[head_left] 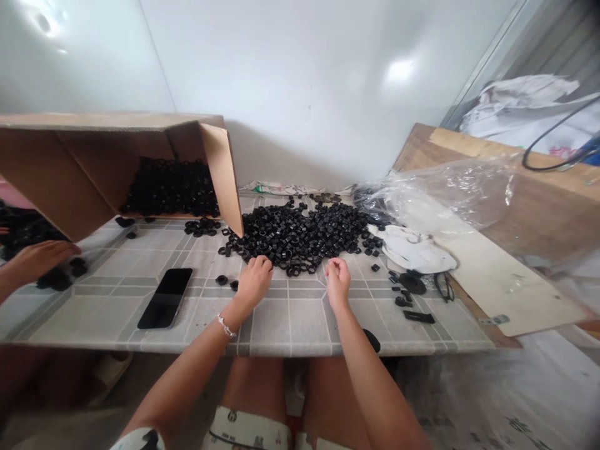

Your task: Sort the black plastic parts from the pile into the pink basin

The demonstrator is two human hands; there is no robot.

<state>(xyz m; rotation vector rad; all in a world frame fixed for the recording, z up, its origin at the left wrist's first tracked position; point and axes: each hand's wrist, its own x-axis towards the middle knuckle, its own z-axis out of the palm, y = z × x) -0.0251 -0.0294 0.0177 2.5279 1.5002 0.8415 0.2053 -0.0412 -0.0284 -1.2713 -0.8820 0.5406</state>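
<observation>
A wide heap of small black ring-shaped plastic parts (304,231) lies on the cloth-covered table in front of me. At its near left edge is my left hand (255,278), back upward, with bent fingers drawn together against the parts; whatever they hold is hidden. My right hand (338,280) is at the near right edge of the heap, thumb and fingers closed in a pinch. Anything between those fingertips is too small to make out. Two loose black parts (222,280) lie just left of my left hand.
An open cardboard box (220,162) on its side holds more black parts. A phone (165,299) lies on the left, near another person's hand (44,257). Rightward are a white glove (417,249), a tape roll (412,283), clear plastic (459,187) and a board (497,281).
</observation>
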